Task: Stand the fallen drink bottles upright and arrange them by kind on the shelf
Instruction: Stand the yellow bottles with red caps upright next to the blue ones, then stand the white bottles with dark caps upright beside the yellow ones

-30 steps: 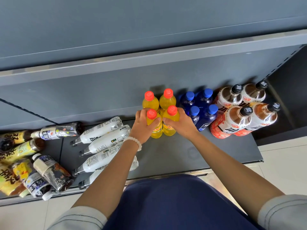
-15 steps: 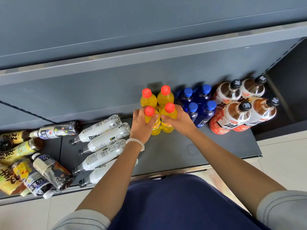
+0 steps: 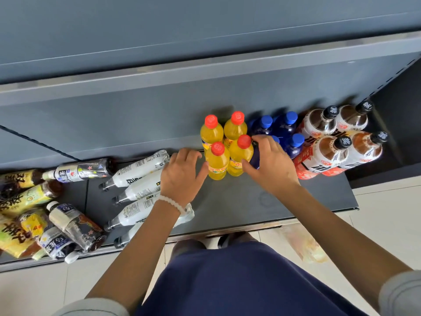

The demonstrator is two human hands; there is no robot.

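Note:
Four orange-drink bottles with red caps (image 3: 227,147) stand upright in a tight square on the dark shelf (image 3: 239,201). My left hand (image 3: 182,172) hovers just left of the front-left one, fingers relaxed, thumb near its label. My right hand (image 3: 271,163) lies to the right of the front-right orange bottle, thumb and forefinger spread beside it, covering a front blue bottle. Blue-capped bottles (image 3: 284,131) stand next to the orange ones, then brown tea bottles with black caps (image 3: 330,151). White-labelled bottles (image 3: 139,179) lie fallen on the left.
More fallen bottles, yellow-labelled tea (image 3: 20,197) and clear star-printed ones (image 3: 75,226), pile at the far left, one near the shelf's front edge. An upper shelf lip (image 3: 205,74) overhangs. Pale tiled floor (image 3: 387,224) lies to the right.
Both hands have let go of the front pair of orange bottles, which now stand against the back pair. My left hand drew back to the left and my right hand shifted right.

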